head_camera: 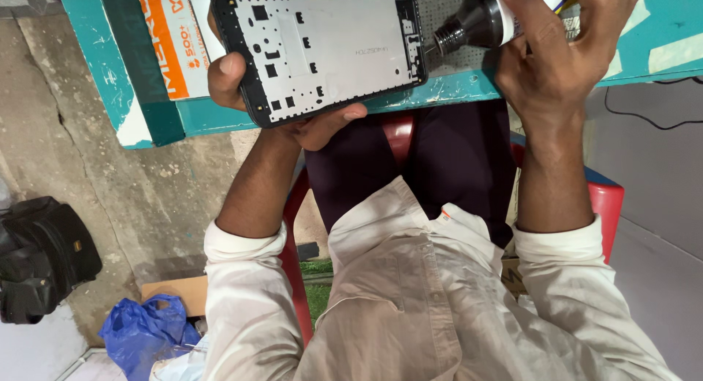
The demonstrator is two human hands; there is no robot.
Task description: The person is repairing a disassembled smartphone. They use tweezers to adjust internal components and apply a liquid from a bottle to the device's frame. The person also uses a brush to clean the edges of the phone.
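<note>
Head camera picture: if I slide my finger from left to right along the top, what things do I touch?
Orange and white box → left hand → phone frame → black nozzle of the glue tube → right hand.

Top edge clips the glue tube [505,11], so its far end goes unseen, and the right hand [560,55] covers much of it. Left hand [293,110] fingers vanish behind the phone frame [322,51].

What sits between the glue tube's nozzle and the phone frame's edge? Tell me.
Nothing: in the head view the glue tube nozzle tip meets the phone frame at its right edge, above the teal table.
</note>
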